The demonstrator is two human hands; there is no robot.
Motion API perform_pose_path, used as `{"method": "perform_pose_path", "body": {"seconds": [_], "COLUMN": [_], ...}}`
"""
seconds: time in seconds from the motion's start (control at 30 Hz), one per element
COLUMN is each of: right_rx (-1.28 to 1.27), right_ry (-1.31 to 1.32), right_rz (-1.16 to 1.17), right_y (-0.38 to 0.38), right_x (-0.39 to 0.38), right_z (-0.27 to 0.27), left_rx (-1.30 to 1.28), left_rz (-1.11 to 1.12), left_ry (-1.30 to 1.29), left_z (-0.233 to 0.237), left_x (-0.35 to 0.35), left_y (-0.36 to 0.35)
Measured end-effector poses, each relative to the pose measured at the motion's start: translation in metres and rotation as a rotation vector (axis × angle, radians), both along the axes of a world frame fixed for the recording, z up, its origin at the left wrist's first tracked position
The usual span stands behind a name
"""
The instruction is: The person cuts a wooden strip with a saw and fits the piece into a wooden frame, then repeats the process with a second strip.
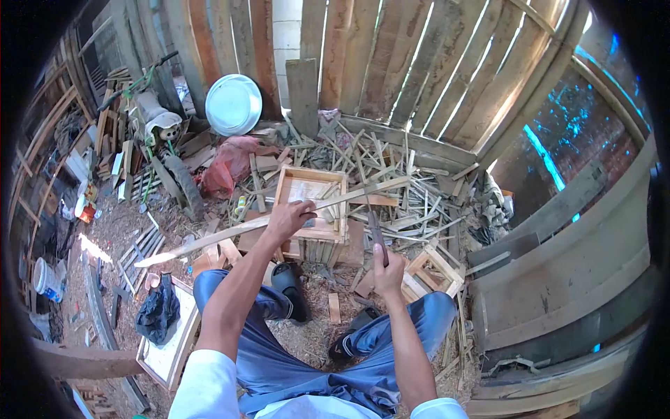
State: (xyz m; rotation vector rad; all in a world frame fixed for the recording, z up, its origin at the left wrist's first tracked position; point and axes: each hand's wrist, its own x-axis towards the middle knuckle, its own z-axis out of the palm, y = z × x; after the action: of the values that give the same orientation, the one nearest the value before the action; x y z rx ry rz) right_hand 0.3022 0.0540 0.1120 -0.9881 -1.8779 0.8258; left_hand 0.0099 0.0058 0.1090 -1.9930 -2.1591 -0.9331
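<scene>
A long, thin wooden strip (222,232) slants across a wooden box frame (342,183) between my knees. My left hand (287,220) is closed over the strip at the box's left side, pressing it near the box top. In my right hand (388,272) is a long, narrow dark-bladed tool (377,229), gripped by its lower end with the thumb along it. Its far end meets the strip just right of the box; the exact kind of tool I cannot tell. Under the box is a support of upright wooden pieces (317,251).
A heap of cut sticks (419,209) lies behind and right of the box. Another wooden frame (447,276) rests by my right knee. At left, a black plastic bag (158,314) sits on a white panel (183,328). A pale basin (234,105) leans against the plank wall (391,63).
</scene>
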Motion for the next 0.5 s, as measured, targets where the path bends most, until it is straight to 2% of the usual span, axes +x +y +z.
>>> {"method": "perform_pose_path", "body": {"seconds": [0.17, 0.27, 0.4, 0.47, 0.5], "right_rx": [-0.065, -0.198, -0.223, -0.250, -0.217], "right_ry": [0.096, 0.112, 0.083, 0.046, -0.006], "right_rz": [-0.044, -0.038, 0.009, 0.040, 0.068], "right_y": [0.002, 0.000, -0.009, -0.020, -0.023], "right_x": [0.012, 0.015, 0.011, 0.010, 0.008], "right_z": [-0.007, -0.033, -0.056, -0.063, -0.064], "left_rx": [-0.018, -0.073, -0.272, -0.281, -0.364], "left_rz": [-0.058, -0.058, 0.031, 0.038, 0.072], "left_ry": [0.123, 0.149, 0.190, 0.113, 0.088], "left_z": [0.020, 0.020, -0.004, -0.023, -0.028], "left_x": [0.003, 0.006, 0.007, 0.002, 0.000], "left_y": [0.011, -0.002, -0.027, -0.047, -0.055]}}
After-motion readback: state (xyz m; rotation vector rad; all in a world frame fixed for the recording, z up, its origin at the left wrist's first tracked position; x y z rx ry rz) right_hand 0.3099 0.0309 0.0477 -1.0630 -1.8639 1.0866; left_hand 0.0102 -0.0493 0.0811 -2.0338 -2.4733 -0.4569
